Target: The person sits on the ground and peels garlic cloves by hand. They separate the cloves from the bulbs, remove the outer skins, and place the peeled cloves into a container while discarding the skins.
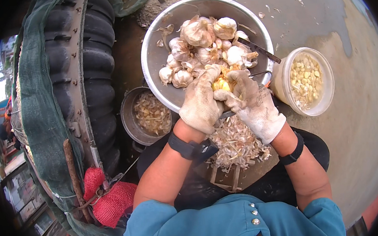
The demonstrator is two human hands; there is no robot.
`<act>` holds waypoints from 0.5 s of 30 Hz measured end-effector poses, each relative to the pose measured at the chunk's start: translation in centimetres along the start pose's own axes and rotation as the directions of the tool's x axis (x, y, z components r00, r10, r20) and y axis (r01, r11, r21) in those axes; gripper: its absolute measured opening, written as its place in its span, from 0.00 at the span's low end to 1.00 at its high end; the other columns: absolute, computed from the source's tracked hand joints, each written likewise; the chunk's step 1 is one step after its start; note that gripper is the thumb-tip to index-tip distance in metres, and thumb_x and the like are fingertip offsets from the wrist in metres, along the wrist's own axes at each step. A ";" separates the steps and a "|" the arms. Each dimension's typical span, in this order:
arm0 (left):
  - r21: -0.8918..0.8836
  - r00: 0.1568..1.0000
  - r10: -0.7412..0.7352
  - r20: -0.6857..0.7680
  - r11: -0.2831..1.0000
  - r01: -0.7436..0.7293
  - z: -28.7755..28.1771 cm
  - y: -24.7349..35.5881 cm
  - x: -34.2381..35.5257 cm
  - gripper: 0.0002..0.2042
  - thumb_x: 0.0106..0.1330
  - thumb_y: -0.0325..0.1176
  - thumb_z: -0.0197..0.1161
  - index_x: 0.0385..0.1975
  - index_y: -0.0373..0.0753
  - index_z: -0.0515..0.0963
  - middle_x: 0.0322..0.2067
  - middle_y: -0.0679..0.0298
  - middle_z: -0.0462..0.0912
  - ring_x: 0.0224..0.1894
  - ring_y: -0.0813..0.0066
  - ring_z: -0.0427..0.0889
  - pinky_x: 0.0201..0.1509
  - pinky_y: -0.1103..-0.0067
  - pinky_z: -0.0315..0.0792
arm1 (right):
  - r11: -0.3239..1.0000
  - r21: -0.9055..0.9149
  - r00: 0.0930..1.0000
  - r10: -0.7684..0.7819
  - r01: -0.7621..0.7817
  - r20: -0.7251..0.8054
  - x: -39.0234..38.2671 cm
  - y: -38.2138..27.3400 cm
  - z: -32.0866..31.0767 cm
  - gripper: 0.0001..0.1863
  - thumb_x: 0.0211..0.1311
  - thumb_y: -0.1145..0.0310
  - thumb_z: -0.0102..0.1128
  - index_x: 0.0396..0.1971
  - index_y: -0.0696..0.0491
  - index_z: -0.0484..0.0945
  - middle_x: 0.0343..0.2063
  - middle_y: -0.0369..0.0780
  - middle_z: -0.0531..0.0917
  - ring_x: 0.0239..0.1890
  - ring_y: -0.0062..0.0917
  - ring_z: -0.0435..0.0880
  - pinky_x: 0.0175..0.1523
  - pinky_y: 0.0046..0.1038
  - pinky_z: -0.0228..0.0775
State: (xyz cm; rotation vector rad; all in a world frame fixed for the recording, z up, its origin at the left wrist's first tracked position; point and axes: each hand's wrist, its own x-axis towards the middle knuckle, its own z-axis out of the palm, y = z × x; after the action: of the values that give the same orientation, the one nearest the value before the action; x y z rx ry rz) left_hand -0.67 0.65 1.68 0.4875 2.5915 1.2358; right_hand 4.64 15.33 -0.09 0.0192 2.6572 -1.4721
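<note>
Gripping yellowish garlic (222, 84) between the fingertips of left hand (202, 101) and right hand (255, 104) (both in soiled white gloves (267, 123)), over the near side of a metal bowl (155, 60). Noted whole bulbs (199, 32) piled just beyond the fingers, a tub (282, 76) of pale cloves (306, 78) right of the right hand, a pot (129, 118) of peelings (152, 113) left of the left hand, and loose skins (235, 143) heaped bodyward of both.

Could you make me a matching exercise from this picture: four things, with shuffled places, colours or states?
1. Garlic bulbs
2. Loose cloves
3. Mesh sack
4. Left hand and right hand

A. In the plastic tub at right
B. Gloved, holding yellowish garlic
C. Heaped in the wide metal bowl
D. Red

Pairs: 1-C, 2-A, 3-D, 4-B
</note>
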 end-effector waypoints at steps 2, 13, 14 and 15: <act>-0.005 1.000 -0.003 0.009 1.000 0.003 0.1 -0.3 0.0 0.22 0.51 0.29 0.66 0.48 0.30 0.76 0.43 0.45 0.81 0.49 0.49 0.79 0.55 0.67 0.72 | 0.999 -0.027 0.997 0.036 -0.034 0.069 0.6 -0.5 -0.4 0.28 0.62 0.52 0.57 0.53 0.60 0.70 0.42 0.51 0.79 0.44 0.43 0.80 0.49 0.34 0.73; -0.101 0.997 0.054 -0.049 0.993 -0.058 1.1 -1.3 -0.7 0.19 0.55 0.28 0.61 0.48 0.31 0.76 0.43 0.46 0.81 0.49 0.50 0.80 0.54 0.68 0.72 | 0.991 -0.057 0.987 0.130 -0.125 0.090 1.0 -1.0 0.4 0.28 0.62 0.52 0.56 0.49 0.63 0.71 0.41 0.55 0.79 0.46 0.48 0.79 0.50 0.38 0.72; -0.079 0.996 0.065 -0.057 0.995 -0.069 1.1 -1.3 -0.6 0.19 0.55 0.28 0.61 0.48 0.31 0.76 0.44 0.46 0.81 0.49 0.51 0.80 0.55 0.68 0.72 | 0.991 -0.005 0.987 0.137 -0.137 0.087 1.0 -0.9 0.5 0.28 0.62 0.53 0.56 0.50 0.63 0.70 0.42 0.55 0.79 0.47 0.47 0.78 0.51 0.37 0.71; -0.056 0.995 0.076 -0.065 0.995 -0.080 1.1 -1.4 -0.5 0.19 0.55 0.28 0.60 0.48 0.31 0.75 0.44 0.46 0.81 0.49 0.51 0.80 0.55 0.68 0.72 | 0.988 0.046 0.986 0.144 -0.149 0.084 0.9 -0.7 0.7 0.28 0.62 0.54 0.57 0.51 0.63 0.70 0.43 0.55 0.78 0.48 0.47 0.78 0.51 0.37 0.71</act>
State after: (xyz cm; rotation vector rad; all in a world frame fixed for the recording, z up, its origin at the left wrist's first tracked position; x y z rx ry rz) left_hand -0.06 0.41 -0.09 0.5515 2.6027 1.3691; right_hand 3.76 14.31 0.03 0.1526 2.4950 -1.4629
